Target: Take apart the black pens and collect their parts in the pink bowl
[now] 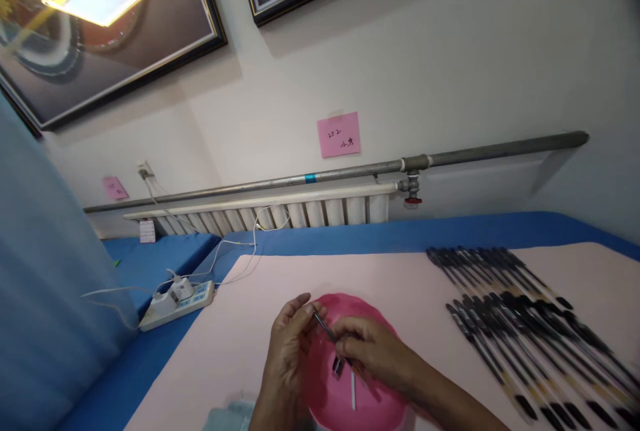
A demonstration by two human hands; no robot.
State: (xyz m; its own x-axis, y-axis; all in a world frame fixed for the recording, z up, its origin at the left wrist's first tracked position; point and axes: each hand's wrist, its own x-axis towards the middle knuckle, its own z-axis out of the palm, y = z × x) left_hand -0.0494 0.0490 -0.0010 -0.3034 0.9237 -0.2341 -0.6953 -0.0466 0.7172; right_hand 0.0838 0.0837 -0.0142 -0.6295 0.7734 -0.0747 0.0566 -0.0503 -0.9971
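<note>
My left hand [290, 344] and my right hand [373, 351] meet over a pink bowl [325, 384] at the near edge of the pale pink table sheet [400, 278]. Both pinch a thin dark pen part [327, 330] between their fingertips, the left at its upper end, the right lower down. A white pen refill [353, 391] and a small dark piece [339, 366] lie in the bowl under my hands.
Several black pens [520, 324] lie in rows on the sheet to the right. A white power strip [177, 298] with cables sits on the blue cloth at the left. A radiator [280, 214] and pipe run along the wall behind.
</note>
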